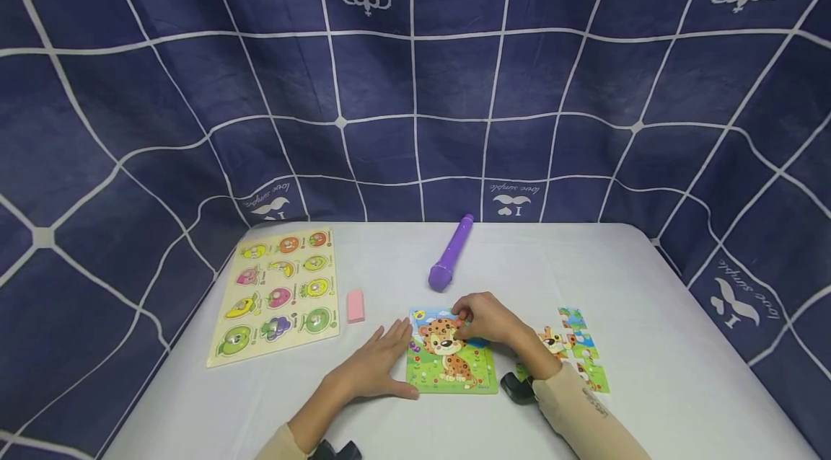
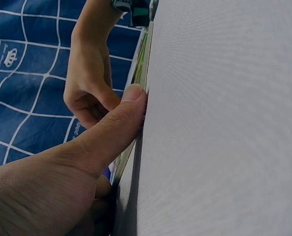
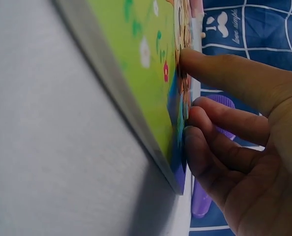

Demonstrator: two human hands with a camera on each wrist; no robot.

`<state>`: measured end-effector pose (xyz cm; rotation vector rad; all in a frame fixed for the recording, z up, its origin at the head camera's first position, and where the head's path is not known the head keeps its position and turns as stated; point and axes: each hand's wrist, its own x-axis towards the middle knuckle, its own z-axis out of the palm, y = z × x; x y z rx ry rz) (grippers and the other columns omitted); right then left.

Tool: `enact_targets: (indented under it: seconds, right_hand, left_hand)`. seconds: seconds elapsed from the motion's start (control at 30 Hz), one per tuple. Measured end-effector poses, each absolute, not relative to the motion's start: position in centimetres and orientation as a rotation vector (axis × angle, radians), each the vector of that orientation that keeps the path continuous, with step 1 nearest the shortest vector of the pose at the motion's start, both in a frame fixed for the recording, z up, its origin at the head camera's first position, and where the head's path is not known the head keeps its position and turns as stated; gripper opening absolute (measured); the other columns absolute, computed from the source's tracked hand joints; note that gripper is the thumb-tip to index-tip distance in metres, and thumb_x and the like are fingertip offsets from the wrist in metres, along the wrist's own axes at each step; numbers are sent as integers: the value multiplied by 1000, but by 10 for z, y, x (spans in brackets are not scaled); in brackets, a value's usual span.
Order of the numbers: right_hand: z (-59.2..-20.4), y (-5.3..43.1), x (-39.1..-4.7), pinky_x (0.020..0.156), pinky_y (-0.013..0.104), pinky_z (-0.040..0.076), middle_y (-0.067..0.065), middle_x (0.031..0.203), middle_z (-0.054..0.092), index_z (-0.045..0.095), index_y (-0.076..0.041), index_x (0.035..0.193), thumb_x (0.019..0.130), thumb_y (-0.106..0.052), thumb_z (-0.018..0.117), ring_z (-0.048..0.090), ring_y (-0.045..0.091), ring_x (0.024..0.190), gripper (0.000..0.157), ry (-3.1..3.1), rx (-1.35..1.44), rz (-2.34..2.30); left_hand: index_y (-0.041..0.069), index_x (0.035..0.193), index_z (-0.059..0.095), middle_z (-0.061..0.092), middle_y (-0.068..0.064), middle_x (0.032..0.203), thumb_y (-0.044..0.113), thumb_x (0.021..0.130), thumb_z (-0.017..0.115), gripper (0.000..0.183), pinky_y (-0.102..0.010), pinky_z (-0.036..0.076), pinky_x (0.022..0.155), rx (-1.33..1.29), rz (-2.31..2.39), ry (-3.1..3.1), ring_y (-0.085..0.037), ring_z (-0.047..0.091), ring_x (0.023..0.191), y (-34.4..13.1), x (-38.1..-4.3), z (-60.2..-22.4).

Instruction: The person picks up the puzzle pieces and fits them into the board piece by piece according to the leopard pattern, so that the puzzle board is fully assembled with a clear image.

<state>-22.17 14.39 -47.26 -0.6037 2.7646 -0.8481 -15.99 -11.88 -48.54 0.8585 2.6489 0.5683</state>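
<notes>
A square leopard jigsaw puzzle [image 1: 452,366] lies on the white table. My left hand [image 1: 373,366] rests flat along its left side, fingers extended, with the thumb [image 2: 114,128] against the board's edge. At the upper right of the picture, my right hand [image 1: 490,319] pinches a puzzle piece [image 3: 186,101] between thumb and fingers, low over the board. Most of that piece is hidden by the fingers in the head view. Blue backing shows at the board's upper right. Beyond the right forearm lie several loose puzzle pieces [image 1: 584,346], partly covered by the arm.
A wooden fruit puzzle board [image 1: 260,334] lies at the left. Between it and the leopard puzzle sits a pink block [image 1: 355,306]. Behind the leopard puzzle lies a purple toy microphone [image 1: 451,254]. A dark blue checked curtain [image 1: 454,78] surrounds the table.
</notes>
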Motion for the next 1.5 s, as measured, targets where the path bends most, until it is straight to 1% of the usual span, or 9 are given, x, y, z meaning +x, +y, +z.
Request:
enact_targets:
  seconds: [0.2, 0.43, 0.63, 0.8, 0.97, 1.1, 1.2, 1.37, 1.5]
  right_hand:
    - [-472, 144, -220, 68, 22, 48, -6, 82, 65, 72, -7, 101, 70, -21, 85, 53, 8, 75, 35, 2757, -589, -853]
    - [-473, 144, -221, 68, 23, 47, -5, 83, 65, 72, -7, 100, 73, -18, 83, 53, 9, 75, 31, 2764, -597, -855]
    - [-470, 144, -219, 68, 22, 48, -5, 83, 65, 72, -7, 100, 72, -19, 83, 54, 9, 76, 33, 2760, -591, -855]
    - [-469, 145, -218, 70, 22, 50, -5, 85, 66, 72, -8, 100, 72, -20, 84, 56, 9, 78, 33, 2767, -609, -863]
    - [-470, 146, -218, 69, 21, 50, -4, 85, 66, 72, -6, 101, 72, -19, 84, 56, 9, 78, 34, 2765, -637, -873]
    - [-470, 148, -217, 69, 20, 49, -4, 86, 66, 72, -6, 103, 72, -20, 84, 56, 9, 78, 35, 2751, -667, -882]
    - [-469, 150, -217, 71, 21, 51, -4, 88, 66, 71, -7, 104, 72, -21, 84, 57, 10, 81, 37, 2733, -696, -888]
    - [-467, 155, -217, 74, 21, 52, -4, 93, 66, 70, -8, 107, 72, -25, 85, 58, 11, 84, 42, 2694, -756, -893]
    - [-467, 164, -217, 75, 21, 52, -3, 96, 65, 68, -8, 111, 72, -23, 85, 58, 11, 86, 45, 2648, -776, -921]
  left_hand:
    - [-1, 153, 23, 17, -16, 162, 68, 72, 70, 116, -52, 15, 124, 855, 551, 2654, -30, 16, 152, -119, -159, -484]
    - [-1, 153, 23, 17, -16, 162, 67, 71, 70, 116, -52, 14, 124, 850, 557, 2649, -30, 16, 152, -118, -159, -485]
    - [1, 153, 22, 15, -14, 163, 70, 72, 69, 117, -50, 13, 124, 838, 543, 2651, -28, 15, 152, -117, -160, -485]
    - [0, 153, 23, 17, -15, 163, 68, 71, 70, 116, -51, 14, 124, 845, 547, 2651, -30, 16, 152, -118, -160, -484]
    - [-2, 152, 24, 18, -17, 162, 66, 72, 71, 115, -53, 15, 123, 868, 561, 2650, -32, 17, 151, -118, -159, -485]
    - [-1, 153, 23, 17, -16, 162, 68, 72, 70, 116, -52, 14, 124, 867, 553, 2652, -30, 16, 152, -118, -160, -487]
    - [0, 153, 23, 16, -15, 163, 69, 71, 69, 117, -51, 13, 124, 854, 539, 2654, -29, 15, 152, -118, -161, -487]
    - [-1, 153, 23, 16, -16, 162, 69, 71, 70, 118, -51, 15, 124, 861, 531, 2660, -30, 16, 152, -118, -161, -485]
    - [-3, 152, 24, 17, -18, 162, 68, 71, 70, 117, -52, 15, 123, 867, 545, 2661, -32, 17, 151, -119, -160, -485]
